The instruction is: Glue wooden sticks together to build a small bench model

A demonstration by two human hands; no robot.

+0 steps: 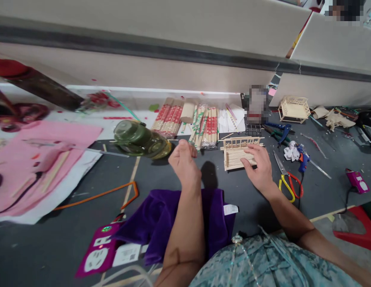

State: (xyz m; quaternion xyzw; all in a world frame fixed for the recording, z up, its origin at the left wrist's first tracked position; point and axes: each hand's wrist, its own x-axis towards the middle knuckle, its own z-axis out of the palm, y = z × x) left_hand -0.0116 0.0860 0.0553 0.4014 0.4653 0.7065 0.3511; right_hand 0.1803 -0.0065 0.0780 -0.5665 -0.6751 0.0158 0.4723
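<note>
On the dark table lies a small model made of wooden sticks [233, 158], with a railing along its back. My right hand [258, 167] is at its right end, thumb and fingers apart, with the fingertips over the slats. My left hand [185, 161] is raised over the table to the left of the model, its fingers curled closed; what they hold, if anything, is hidden. A green-lidded bottle [140, 139] stands just left of that hand. Beneath my left forearm lies a purple cloth [161, 223].
Packs of chopsticks [170, 117] lie at the back. Scissors [285, 175], a blue glue gun [304, 159] and blue-handled pliers [281, 131] are on the right, below another stick model [293, 109]. A pink glue gun [48, 157] and an orange-framed saw [95, 197] lie left.
</note>
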